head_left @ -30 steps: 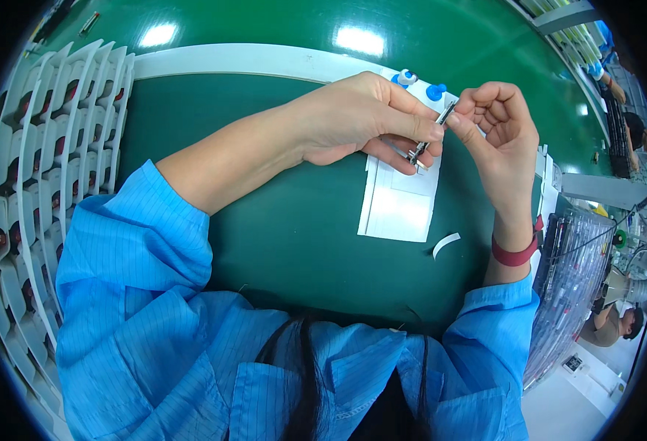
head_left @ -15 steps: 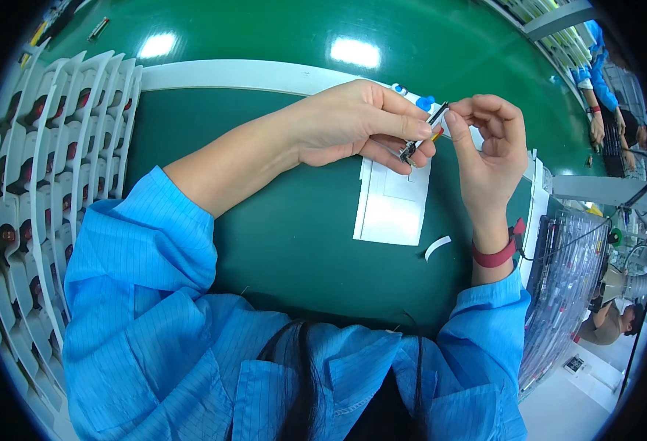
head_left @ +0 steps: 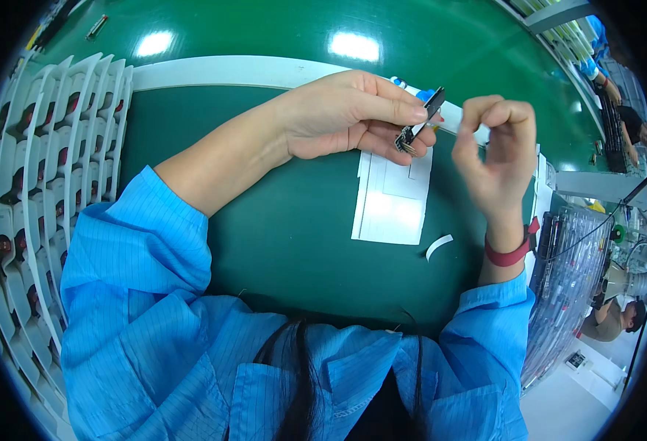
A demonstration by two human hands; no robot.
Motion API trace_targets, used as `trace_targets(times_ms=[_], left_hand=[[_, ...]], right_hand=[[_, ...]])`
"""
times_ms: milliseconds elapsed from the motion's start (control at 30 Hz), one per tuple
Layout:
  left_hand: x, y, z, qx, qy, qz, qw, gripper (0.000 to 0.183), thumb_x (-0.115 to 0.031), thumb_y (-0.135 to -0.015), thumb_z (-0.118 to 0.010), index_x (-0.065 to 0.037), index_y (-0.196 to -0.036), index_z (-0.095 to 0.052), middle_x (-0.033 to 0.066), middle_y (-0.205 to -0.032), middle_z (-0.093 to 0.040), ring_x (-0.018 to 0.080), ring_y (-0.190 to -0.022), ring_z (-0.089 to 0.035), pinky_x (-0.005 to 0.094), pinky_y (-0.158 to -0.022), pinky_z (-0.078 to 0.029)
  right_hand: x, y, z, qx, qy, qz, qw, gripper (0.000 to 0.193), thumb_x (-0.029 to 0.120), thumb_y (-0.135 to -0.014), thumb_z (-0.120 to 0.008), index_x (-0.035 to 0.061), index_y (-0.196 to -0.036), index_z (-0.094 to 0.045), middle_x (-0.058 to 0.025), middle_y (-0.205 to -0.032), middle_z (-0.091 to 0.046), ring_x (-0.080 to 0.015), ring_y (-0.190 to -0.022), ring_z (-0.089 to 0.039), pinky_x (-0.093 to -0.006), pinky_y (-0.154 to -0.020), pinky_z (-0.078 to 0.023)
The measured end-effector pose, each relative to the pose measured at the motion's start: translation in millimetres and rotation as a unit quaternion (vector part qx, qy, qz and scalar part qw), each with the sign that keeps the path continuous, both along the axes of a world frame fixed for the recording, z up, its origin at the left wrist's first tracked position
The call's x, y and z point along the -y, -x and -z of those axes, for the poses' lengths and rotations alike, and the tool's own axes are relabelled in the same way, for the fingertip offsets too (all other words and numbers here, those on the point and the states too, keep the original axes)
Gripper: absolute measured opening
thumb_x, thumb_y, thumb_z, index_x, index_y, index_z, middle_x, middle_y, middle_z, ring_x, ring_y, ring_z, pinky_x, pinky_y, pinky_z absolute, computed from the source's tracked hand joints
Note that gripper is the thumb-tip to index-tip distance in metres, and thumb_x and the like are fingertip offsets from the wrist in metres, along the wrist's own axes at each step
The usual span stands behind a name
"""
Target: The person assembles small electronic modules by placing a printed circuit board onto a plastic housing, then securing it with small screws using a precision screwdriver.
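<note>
My left hand (head_left: 349, 114) pinches a small electronic module (head_left: 434, 101) between thumb and fingers. The module is a slim black strip with pale edges, tilted up to the right, with a cluster of metal pins at its lower end. Apart from it, to the right, my right hand (head_left: 501, 151) is raised with fingers curled and thumb toward the index finger. Slight motion blur hides whether anything thin is in that pinch. Beneath the hands lies a white sheet (head_left: 388, 209) on the green mat (head_left: 301, 228), with a curved white strip (head_left: 439, 245) beside it.
White racks (head_left: 51, 169) holding dark and red parts stand at the left. A white ledge (head_left: 228, 71) edges the mat, with small blue items (head_left: 425, 95) on it. Clear plastic trays (head_left: 570, 272) are stacked at the right. A red wrist strap (head_left: 509, 254) has a cord. Other people work at far right.
My right hand has come away from the module to the right, its fingers curling in. The left hand keeps hold of the module, which has turned slightly to show more of its black face.
</note>
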State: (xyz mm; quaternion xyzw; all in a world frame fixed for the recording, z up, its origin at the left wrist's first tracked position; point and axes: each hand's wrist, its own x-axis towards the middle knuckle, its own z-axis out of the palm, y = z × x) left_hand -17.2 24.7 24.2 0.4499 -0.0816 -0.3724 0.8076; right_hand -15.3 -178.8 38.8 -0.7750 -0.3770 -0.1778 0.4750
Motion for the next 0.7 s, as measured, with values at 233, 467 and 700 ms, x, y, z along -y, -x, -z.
trace_targets(times_ms=[233, 467, 700], left_hand=[[1, -3, -1, 0.02, 0.154, 0.057, 0.986, 0.039, -0.012, -0.087, -0.05, 0.008, -0.12, -0.042, 0.0147, -0.094, -0.06, 0.0182, -0.086, -0.063, 0.0283, -0.074, -0.056], [-9, -11, 7, 0.023, 0.126, -0.032, 0.991, 0.038, -0.012, -0.088, -0.049, 0.006, -0.121, -0.043, 0.0128, -0.101, -0.059, 0.0163, -0.09, -0.061, 0.0291, -0.082, -0.052], [-4, -6, 5, 0.008, 0.123, 0.021, 0.992, 0.039, -0.011, -0.087, -0.051, 0.007, -0.121, -0.042, 0.0131, -0.1, -0.059, 0.0177, -0.09, -0.061, 0.0307, -0.08, -0.053]], right_hand=[[33, -25, 7, -0.069, 0.122, 0.303, 0.942, 0.024, 0.009, -0.084, -0.053, 0.0014, -0.107, -0.05, -0.0094, -0.097, -0.061, -0.0196, -0.082, -0.06, -0.031, -0.072, -0.048], [-2, 6, -15, -0.499, -0.265, -0.084, 0.821, 0.041, 0.006, -0.085, -0.055, -0.0045, -0.123, -0.043, -0.0121, -0.105, -0.059, -0.0166, -0.092, -0.057, -0.025, -0.079, -0.046], [4, 5, -7, -0.413, -0.208, -0.078, 0.883, 0.044, 0.004, -0.082, -0.059, -0.0026, -0.122, -0.045, -0.0115, -0.099, -0.063, -0.0104, -0.08, -0.057, -0.0203, -0.068, -0.044]])
